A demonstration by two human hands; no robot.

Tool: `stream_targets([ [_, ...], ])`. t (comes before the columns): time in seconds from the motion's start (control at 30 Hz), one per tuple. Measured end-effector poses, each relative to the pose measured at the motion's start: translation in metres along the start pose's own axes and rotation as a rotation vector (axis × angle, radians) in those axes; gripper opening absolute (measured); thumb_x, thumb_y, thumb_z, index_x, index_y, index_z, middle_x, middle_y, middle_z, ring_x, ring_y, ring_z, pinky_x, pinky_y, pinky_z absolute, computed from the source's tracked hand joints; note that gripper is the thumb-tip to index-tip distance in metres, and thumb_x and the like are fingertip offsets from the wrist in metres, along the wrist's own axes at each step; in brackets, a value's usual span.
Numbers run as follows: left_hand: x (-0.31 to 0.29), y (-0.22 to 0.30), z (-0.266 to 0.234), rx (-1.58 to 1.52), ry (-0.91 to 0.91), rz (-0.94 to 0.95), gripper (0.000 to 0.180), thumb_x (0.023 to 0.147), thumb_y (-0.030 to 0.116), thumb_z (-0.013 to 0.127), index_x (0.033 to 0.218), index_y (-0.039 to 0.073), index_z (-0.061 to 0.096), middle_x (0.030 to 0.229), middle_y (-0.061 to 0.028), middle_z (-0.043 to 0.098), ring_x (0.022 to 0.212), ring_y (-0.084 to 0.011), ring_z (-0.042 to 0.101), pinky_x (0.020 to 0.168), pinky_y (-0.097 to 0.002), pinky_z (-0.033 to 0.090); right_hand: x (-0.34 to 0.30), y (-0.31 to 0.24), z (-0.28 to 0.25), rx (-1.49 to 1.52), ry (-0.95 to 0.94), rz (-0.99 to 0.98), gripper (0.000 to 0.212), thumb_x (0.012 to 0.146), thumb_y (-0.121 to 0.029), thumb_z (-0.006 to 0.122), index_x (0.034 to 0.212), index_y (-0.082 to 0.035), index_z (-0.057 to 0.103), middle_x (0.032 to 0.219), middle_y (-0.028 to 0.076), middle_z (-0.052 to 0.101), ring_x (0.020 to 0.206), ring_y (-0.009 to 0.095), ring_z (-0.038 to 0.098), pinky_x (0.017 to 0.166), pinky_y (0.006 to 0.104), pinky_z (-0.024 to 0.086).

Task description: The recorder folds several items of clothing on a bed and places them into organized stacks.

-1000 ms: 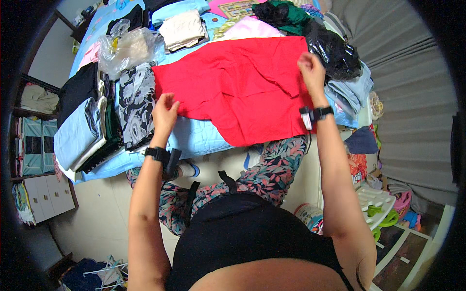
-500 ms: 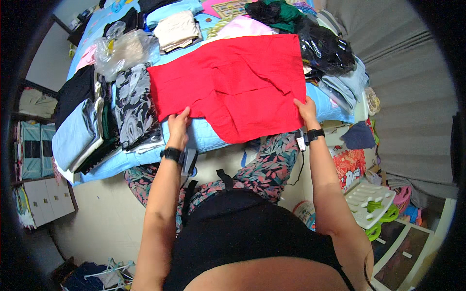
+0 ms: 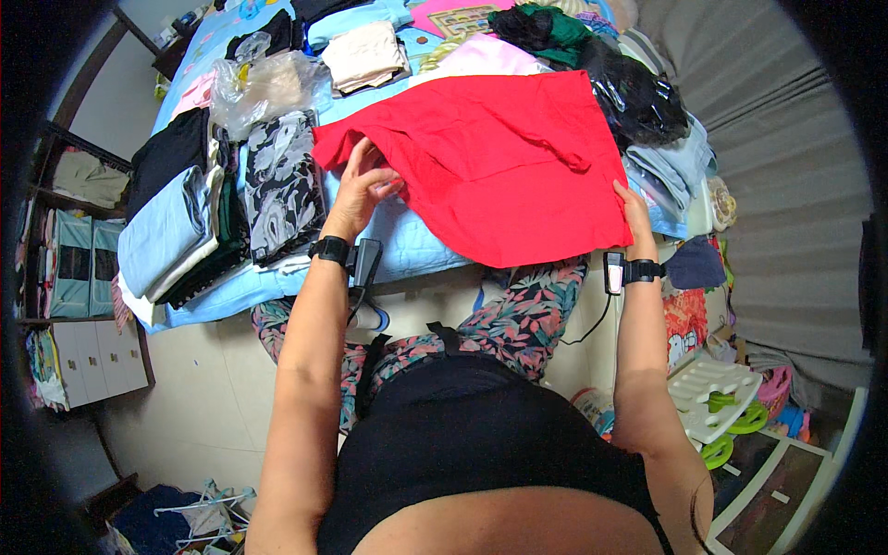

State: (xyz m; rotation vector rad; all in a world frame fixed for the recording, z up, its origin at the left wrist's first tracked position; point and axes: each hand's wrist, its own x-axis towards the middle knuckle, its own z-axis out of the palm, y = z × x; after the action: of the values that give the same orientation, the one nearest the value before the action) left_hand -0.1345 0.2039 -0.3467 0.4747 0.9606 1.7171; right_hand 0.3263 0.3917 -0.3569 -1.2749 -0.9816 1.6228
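A red cloth [image 3: 499, 166], creased and partly rumpled, lies spread over the front of the bed. My left hand [image 3: 359, 190] is at its left end, where the edge is raised and turned back. The fingers of that hand are parted and touch the cloth, some tips hidden by it. At the cloth's right edge my right hand [image 3: 636, 217] pinches the border, thumb on top and the other fingers mostly hidden. Left of the cloth sits a folded black-and-grey floral garment [image 3: 282, 190].
Folded clothes [image 3: 171, 222] are stacked at the bed's left front. Behind lie a clear plastic bag [image 3: 259, 92], a beige folded pile [image 3: 365, 55] and a shiny black bag [image 3: 638, 102]. Folded jeans [image 3: 680, 166] are at right, beside a grey curtain [image 3: 768, 166].
My left hand has moved up the cloth's left end, and that edge has lifted and folded. My right hand has moved right with the cloth's right edge, and the view has shifted slightly.
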Motion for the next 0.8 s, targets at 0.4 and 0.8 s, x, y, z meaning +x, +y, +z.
stream_targets([
  [0.4,0.037,-0.077,-0.036,1.432,0.33,-0.005,0.032,0.074,0.017,0.068,0.094,-0.008,0.067,0.086,-0.0234,0.07,0.077,-0.0411,0.066,0.075,-0.044,0.052,-0.022,0.027,-0.009,-0.17,0.063,0.121,0.028,0.091,-0.021,0.064,0.11,-0.001,0.06,0.106,0.011,0.067,0.091,0.022,0.065,0.082,0.0352,0.052],
  [0.8,-0.134,0.07,-0.014,0.641,0.473,0.424,0.006,0.081,0.005,0.069,0.083,0.005,0.063,0.079,0.0009,0.064,0.065,-0.0078,0.055,0.06,-0.0234,0.043,-0.048,0.008,-0.017,-0.162,-0.002,0.06,0.02,0.094,-0.017,0.059,0.105,-0.001,0.062,0.101,0.009,0.068,0.086,0.018,0.066,0.078,0.0321,0.052],
])
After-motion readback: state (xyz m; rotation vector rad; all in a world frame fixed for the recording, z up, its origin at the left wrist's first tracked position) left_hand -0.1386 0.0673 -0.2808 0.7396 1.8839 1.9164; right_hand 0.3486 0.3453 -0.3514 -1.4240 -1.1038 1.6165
